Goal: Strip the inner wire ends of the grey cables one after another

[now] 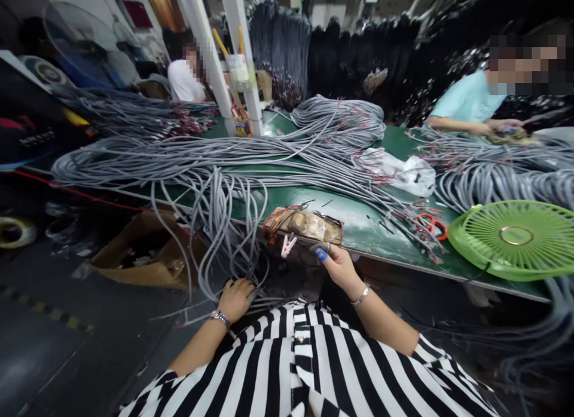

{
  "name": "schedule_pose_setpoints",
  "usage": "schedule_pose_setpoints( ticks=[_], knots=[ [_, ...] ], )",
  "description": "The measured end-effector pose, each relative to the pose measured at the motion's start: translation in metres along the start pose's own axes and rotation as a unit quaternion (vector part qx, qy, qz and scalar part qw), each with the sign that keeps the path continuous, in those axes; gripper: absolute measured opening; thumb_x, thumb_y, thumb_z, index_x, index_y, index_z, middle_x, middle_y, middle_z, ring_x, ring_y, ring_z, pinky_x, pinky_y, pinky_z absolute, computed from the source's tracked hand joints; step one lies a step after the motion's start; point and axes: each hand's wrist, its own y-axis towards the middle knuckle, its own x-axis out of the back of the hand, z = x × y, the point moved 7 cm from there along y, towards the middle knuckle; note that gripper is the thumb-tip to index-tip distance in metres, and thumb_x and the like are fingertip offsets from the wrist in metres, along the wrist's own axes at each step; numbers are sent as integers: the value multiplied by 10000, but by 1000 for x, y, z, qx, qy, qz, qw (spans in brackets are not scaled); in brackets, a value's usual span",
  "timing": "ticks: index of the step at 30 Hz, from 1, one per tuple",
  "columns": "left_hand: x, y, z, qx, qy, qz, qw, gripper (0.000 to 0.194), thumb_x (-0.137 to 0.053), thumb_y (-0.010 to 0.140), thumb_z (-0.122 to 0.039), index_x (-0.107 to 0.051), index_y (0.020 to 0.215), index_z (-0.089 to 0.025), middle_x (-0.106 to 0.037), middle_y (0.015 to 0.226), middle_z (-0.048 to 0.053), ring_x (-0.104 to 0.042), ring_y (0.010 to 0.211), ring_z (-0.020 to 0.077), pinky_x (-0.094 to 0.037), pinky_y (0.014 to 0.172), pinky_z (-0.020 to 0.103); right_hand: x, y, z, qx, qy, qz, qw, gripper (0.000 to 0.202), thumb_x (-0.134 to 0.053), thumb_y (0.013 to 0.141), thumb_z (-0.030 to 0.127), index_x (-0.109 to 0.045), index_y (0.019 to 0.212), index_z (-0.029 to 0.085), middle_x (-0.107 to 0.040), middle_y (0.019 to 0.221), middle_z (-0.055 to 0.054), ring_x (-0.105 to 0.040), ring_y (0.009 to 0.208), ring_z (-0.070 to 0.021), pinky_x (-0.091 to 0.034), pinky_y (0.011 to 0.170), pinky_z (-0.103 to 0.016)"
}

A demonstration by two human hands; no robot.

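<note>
My left hand is low by my lap, its fingers curled over grey cables that hang down from the table edge. Part of the grip is hidden behind the back of the hand. My right hand is at the table's front edge, thumb and fingers pinched together, with blue wrapping on the thumb. What it pinches is too small to make out. Just beyond it is a taped brown block with thin wires and a dark slim tool on top. A pale pink clip sits at the block's front side.
Long bundles of grey cable cover much of the green table. At the right are red-handled scissors and a green fan. A cardboard box stands on the floor at left. Two other people sit beyond the table.
</note>
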Motion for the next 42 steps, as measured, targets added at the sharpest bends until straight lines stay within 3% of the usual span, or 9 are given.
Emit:
schedule_pose_setpoints(
  ticks=[10, 14, 17, 21, 24, 27, 32, 38, 42],
  knots=[
    [32, 70, 78, 125, 35, 120, 984, 340, -515, 755, -258, -705, 1032, -207, -689, 1164, 122, -603, 1117, 338, -452, 896, 453, 73, -1, 32, 100, -73, -135, 983, 307, -560, 863, 443, -655, 667, 227, -577, 652, -32, -511, 648, -179, -416, 674, -311],
    [74, 64, 36, 47, -93, 210, 972, 224, -578, 719, -341, -719, 799, -187, -735, 835, 49, -671, 857, 269, -513, 772, 345, 107, 16, 15, 85, -87, -183, 975, 405, -475, 892, 521, -658, 704, 212, -589, 657, -31, -523, 646, -167, -424, 667, -309],
    [140, 54, -24, -69, -239, 237, 939, 354, -536, 790, -476, -695, 734, -165, -714, 759, 43, -662, 764, 217, -517, 722, 285, 116, 29, -6, 32, -39, -198, 979, 453, -464, 873, 584, -665, 754, 196, -576, 632, -20, -493, 594, -148, -409, 582, -278],
    [245, 81, -78, -160, -270, 89, 945, 411, -514, 836, -528, -706, 890, -169, -674, 627, 27, -618, 591, 161, -494, 614, 239, 115, 31, -15, 17, -12, -195, 981, 431, -503, 857, 576, -676, 795, 186, -571, 632, -11, -465, 559, -135, -367, 517, -254],
    [295, 132, -101, -197, -147, -104, 964, 358, -517, 847, -464, -702, 957, -178, -720, 803, 42, -650, 733, 176, -497, 699, 250, 114, 26, -14, 23, -39, -189, 981, 391, -500, 883, 525, -695, 866, 187, -579, 656, -11, -469, 570, -140, -368, 533, -261],
    [299, 197, -114, -155, 15, -167, 974, 315, -512, 848, -338, -677, 1065, -180, -710, 1051, 74, -645, 958, 215, -479, 847, 294, 115, 22, -10, 39, -75, -195, 977, 350, -492, 906, 465, -707, 911, 189, -597, 677, -14, -501, 613, -156, -396, 591, -280],
    [273, 273, -117, -96, 152, -96, 979, 413, -551, 818, -292, -587, 1207, -160, -637, 1207, 132, -617, 1063, 239, -463, 899, 319, 115, 22, -7, 67, -110, -192, 973, 288, -526, 896, 411, -714, 895, 192, -602, 671, -10, -524, 638, -169, -411, 638, -292],
    [262, 278, -117, -100, 175, -87, 976, 389, -578, 801, -298, -599, 1139, -107, -640, 1167, 193, -611, 1079, 300, -450, 899, 378, 115, 24, -8, 67, -126, -189, 971, 262, -547, 883, 397, -709, 868, 191, -629, 700, -20, -545, 659, -174, -420, 642, -289],
    [287, 256, -108, -98, 150, -169, 969, 300, -513, 860, -316, -609, 1067, -123, -658, 1123, 159, -622, 1061, 283, -460, 873, 362, 115, 23, -6, 75, -142, -187, 969, 267, -547, 882, 400, -715, 897, 193, -623, 691, -17, -543, 651, -171, -425, 642, -290]
  ],
)
